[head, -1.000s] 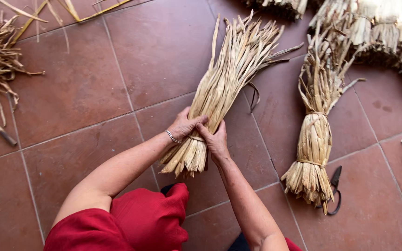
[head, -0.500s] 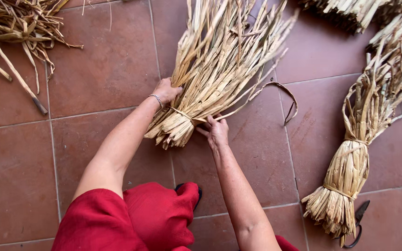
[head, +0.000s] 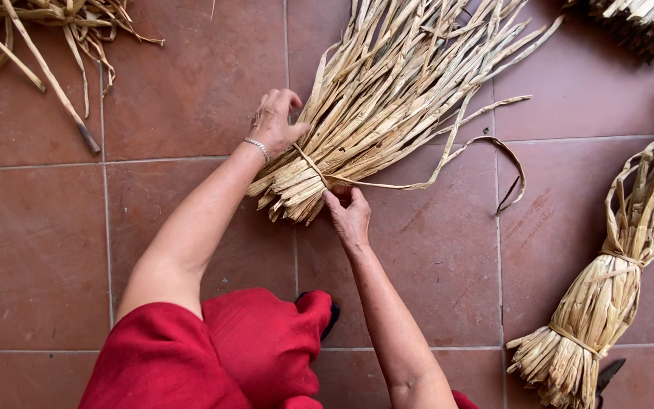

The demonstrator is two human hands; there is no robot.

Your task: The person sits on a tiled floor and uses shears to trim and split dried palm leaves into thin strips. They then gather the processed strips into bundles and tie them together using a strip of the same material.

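Observation:
A bundle of dry straw-coloured leaves (head: 387,98) lies on the red tiled floor, fanning out toward the top. My left hand (head: 275,121) grips its left side close to the cut ends. My right hand (head: 348,213) pinches a long leaf strip (head: 456,155) that wraps around the bundle near the cut ends and trails off to the right in a loop.
A tied bundle (head: 607,288) lies at the right, with a dark tool (head: 607,376) beside its cut ends. Loose dry stalks (head: 47,38) lie at the top left. More bundles (head: 645,23) sit at the top right. Red clothing (head: 213,356) fills the bottom.
The view has moved closer to the bundle. My left hand has shifted to the bundle's left side, and my right hand now holds the wrapping strip under it.

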